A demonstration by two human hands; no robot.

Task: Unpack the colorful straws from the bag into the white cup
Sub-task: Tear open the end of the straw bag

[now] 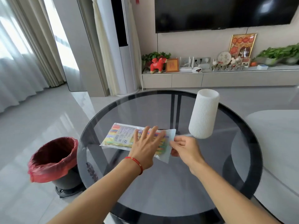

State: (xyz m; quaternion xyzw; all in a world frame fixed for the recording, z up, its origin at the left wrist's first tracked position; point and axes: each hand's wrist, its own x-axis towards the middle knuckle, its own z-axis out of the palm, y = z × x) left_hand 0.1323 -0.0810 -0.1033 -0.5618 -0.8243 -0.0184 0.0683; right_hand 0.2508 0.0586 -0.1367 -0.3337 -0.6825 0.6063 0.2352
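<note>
Smoked glass makes up the round tabletop point(161, 183) under our arms, and on it lies the clear plastic bag of colourful straws point(123, 137), flat and lengthwise. Our left hand point(145, 147) lies palm down on the bag's near end with its fingers spread apart, pressing the packet against the glass; a thin red string bracelet point(137, 162) circles that wrist. Just beside it, our right hand point(184, 147) has thumb and fingers pinched together on the bag's clear end edge (whether the seal there is torn we cannot tell, since the plastic is blurred). The straws show through the wrapper on both sides of the left hand, with a printed label beyond its fingertips. The tall ribbed white cup point(203, 113) stands upright beyond the right hand, near it but not touching. Well off from the left forearm, on the floor, stands a dark bin with a red liner point(53, 159).
</note>
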